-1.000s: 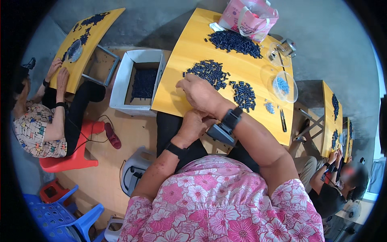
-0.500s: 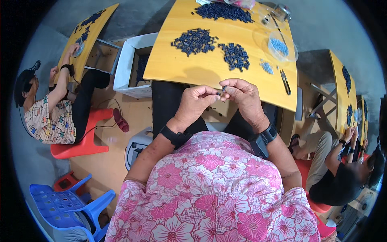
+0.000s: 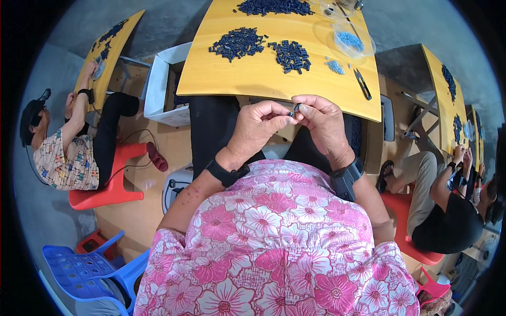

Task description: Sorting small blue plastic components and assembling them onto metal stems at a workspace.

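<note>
Both hands pinched on one small dark part, held off the near edge of the worktop.

I see the left hand and right hand meeting fingertip to fingertip, both closed on a small dark part held above the lap, just short of the yellow worktop near edge. Two piles of dark parts lie mid-worktop; a clear dish of pale blue pieces sits toward the right edge, black snips near the right corner.
</note>
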Demonstrator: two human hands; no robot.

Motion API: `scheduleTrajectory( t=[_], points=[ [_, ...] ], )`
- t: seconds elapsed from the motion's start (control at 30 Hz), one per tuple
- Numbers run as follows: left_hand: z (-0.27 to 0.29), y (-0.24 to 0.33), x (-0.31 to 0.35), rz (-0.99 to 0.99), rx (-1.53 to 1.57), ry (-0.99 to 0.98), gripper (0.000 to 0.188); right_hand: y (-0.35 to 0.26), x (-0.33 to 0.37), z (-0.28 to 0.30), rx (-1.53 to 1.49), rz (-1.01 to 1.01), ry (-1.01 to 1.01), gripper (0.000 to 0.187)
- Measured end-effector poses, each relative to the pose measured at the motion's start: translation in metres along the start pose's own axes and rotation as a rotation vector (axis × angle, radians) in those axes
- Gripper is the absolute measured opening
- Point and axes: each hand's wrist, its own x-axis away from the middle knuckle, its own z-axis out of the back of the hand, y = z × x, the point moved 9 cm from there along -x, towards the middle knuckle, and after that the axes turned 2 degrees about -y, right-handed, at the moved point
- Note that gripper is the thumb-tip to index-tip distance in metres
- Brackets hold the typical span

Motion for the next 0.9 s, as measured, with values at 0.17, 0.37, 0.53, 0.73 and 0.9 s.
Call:
scheduleTrajectory(
  t=[0.17,0.37,0.53,0.73,0.9],
  points=[
    [0.001,-0.002,0.0,-0.038,0.134,0.001,0.01,0.002,-0.002,-0.001,0.07,0.015,-0.016,0.021],
    [0.007,-0.008,-0.002,-0.008,0.068,0.014,0.01,0.001,-0.007,-0.003,0.175,0.065,-0.026,0.02],
    [0.012,-0.007,-0.002,-0.041,0.098,0.052,0.01,-0.002,-0.01,-0.006,0.27,0.108,-0.035,0.02],
    [0.015,-0.012,-0.002,-0.004,0.04,0.042,0.009,-0.002,-0.011,-0.007,0.312,0.134,-0.026,0.02],
    [0.016,-0.012,0.0,0.013,-0.001,0.04,0.008,0.001,-0.01,-0.005,0.243,0.122,-0.009,0.019]
  ],
)
